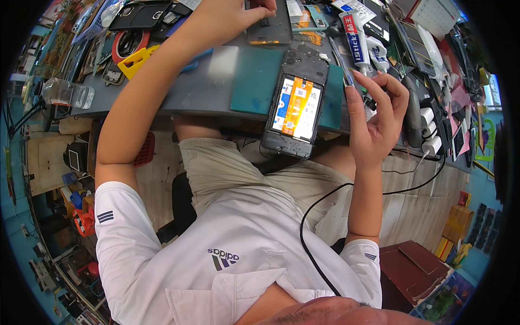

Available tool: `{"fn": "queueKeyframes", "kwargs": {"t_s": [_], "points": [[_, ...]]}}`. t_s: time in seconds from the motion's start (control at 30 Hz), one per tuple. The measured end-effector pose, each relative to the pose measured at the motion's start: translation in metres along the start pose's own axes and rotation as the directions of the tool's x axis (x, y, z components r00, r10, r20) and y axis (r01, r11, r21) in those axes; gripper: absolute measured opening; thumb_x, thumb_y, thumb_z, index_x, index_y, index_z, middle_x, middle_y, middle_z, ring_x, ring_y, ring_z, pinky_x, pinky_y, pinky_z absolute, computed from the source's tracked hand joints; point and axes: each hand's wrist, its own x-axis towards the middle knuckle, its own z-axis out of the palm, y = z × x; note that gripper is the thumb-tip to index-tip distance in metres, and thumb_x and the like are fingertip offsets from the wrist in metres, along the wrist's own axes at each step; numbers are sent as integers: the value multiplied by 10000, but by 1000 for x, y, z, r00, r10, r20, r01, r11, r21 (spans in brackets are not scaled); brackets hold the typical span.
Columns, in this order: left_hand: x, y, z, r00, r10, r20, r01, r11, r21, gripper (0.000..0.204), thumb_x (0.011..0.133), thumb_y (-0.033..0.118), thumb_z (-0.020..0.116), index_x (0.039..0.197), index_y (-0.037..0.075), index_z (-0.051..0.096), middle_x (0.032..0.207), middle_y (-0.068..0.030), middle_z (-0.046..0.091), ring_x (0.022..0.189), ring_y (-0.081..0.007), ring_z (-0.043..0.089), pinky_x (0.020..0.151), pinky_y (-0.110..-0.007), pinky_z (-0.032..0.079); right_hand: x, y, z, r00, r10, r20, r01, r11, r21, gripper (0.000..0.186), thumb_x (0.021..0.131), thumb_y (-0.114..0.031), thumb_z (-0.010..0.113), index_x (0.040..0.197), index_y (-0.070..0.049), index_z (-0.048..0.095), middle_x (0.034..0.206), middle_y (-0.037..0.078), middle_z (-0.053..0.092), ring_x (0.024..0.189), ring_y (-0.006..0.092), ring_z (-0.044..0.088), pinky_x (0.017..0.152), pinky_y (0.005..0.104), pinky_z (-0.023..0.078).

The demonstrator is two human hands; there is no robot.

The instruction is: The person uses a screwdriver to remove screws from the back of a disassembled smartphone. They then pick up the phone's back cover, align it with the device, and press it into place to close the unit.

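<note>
My left hand (230,19) reaches to the top edge of the view, its fingers pinched over a dark phone back cover (275,33). What is between those fingertips, if anything, is too small to tell. On the right, my right hand (379,111) has thumb and index finger at the near end of slim metal tweezers (341,60), which point away from me. Between my hands lies an opened phone (303,67), its white battery crossed by orange tape. It rests on a green mat (252,81), its near end jutting past the table edge.
Glue tubes (355,40) lie beyond my right hand. White charger plugs (431,145) stand at the right, near a black cable (398,192). At the left are a yellow plastic piece (135,62), a red tape ring (129,46) and a clear container (67,93).
</note>
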Motion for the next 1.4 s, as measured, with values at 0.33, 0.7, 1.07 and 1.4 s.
{"fn": "queueKeyframes", "kwargs": {"t_s": [0.33, 0.7, 1.07, 1.4], "points": [[-74, 57, 15, 990, 53, -130, -88, 956, -278, 216, 947, 28, 741, 1155, 0, 695, 945, -61, 715, 939, -142, 665, 837, -278, 486, -5, 5, 1, 990, 1, -139, 18, 991, 136, 351, 911, 15, 806, 1245, -24, 708, 1250, 98, 535, 1025, 181, 594, 876, 266, 507], [-134, 66, 67, 966, 161, -202, -237, 865, -443, 557, 904, -33, 792, 1419, -15, 580, 1002, -75, 748, 920, -115, 662, 824, -260, 447, -4, -60, -25, 958, 273, 92, -246, 610, 753, 360, 1083, 12, 512, 1430, -14, 417, 1113, 301, 688, 751, 192, 649, 512, 277, 517], [-144, 65, 83, 948, 185, -259, -282, 866, -412, 661, 891, -51, 799, 1490, -39, 518, 1008, -110, 753, 903, -138, 681, 808, -272, 499, -19, -77, -20, 956, 172, 237, -288, 710, 643, 388, 1065, 22, 550, 1411, -58, 394, 1075, 298, 677, 818, 243, 681, 543, 283, 551], [-143, 65, 86, 930, 233, -282, -330, 869, -368, 678, 855, -73, 822, 1467, -32, 536, 1001, -99, 740, 896, -144, 690, 794, -279, 507, -20, -80, -20, 954, 160, 252, -286, 730, 620, 376, 1056, 52, 544, 1390, -48, 402, 1081, 302, 670, 771, 217, 663, 562, 278, 554]]}}
